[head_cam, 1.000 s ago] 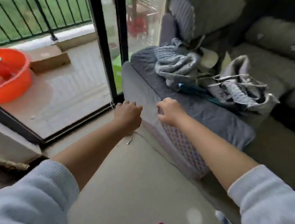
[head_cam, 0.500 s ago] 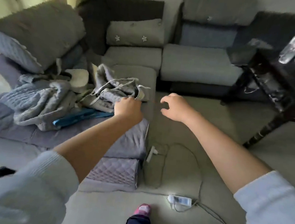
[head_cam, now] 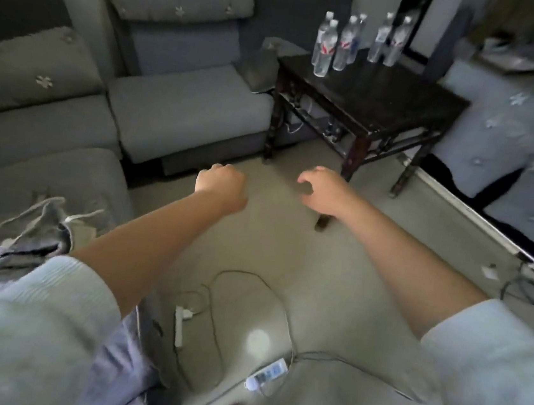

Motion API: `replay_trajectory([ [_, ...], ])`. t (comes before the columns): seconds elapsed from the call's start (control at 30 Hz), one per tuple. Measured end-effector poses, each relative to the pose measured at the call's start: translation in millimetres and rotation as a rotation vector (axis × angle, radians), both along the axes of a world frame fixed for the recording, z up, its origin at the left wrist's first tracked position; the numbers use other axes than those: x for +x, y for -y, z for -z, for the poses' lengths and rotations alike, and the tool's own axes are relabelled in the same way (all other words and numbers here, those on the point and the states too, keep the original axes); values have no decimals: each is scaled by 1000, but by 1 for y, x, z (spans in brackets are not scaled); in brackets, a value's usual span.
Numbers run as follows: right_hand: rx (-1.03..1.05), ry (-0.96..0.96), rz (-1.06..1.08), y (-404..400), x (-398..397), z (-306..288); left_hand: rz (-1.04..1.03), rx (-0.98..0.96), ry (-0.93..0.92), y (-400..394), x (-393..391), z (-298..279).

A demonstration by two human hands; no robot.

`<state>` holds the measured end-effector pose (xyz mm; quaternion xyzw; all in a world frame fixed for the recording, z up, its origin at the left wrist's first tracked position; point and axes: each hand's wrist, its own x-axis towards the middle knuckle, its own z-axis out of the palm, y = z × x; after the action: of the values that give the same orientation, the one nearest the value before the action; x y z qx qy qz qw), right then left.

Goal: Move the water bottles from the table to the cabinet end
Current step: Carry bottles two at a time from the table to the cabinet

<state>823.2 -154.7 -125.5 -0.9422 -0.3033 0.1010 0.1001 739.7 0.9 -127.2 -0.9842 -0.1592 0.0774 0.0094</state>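
None of the carrying looks done: the water bottles [head_cam: 353, 44] all stand upright along the bench's [head_cam: 389, 106] far edge, while the left hand [head_cam: 220, 183] is fisted empty and the right hand [head_cam: 322, 188] hangs loosely curled, empty, both well short.

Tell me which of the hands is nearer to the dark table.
Right. The right hand overlaps the dark table's front legs; the left hand hangs further left, over bare floor.

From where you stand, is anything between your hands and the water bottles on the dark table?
Nothing visible blocks them. Both the left hand and right hand hover empty over bare floor, short of the table; the water bottles stand upright at its far edge.
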Motion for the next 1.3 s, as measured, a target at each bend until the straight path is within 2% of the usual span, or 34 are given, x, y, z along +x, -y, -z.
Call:
replay_trajectory([
  [0.23,-16,-66,233,73,93,14,196,-38,-71,50,118,17],
  [0.4,-3,-65,302,114,174,10,269,-44,-43,89,208,17],
  [0.57,10,-73,274,155,272,-5,214,-106,-18,129,314,10],
  [0.73,-3,-41,227,176,353,-15,147,-149,-11,149,389,11],
  [0.9,-12,-93,165,163,415,-2,105,-128,-32,134,440,18],
  [1.13,-4,-113,99,118,505,6,6,-128,0,72,510,31],
  [1.3,-2,-81,76,50,593,-2,-7,-137,47,8,584,25],
])
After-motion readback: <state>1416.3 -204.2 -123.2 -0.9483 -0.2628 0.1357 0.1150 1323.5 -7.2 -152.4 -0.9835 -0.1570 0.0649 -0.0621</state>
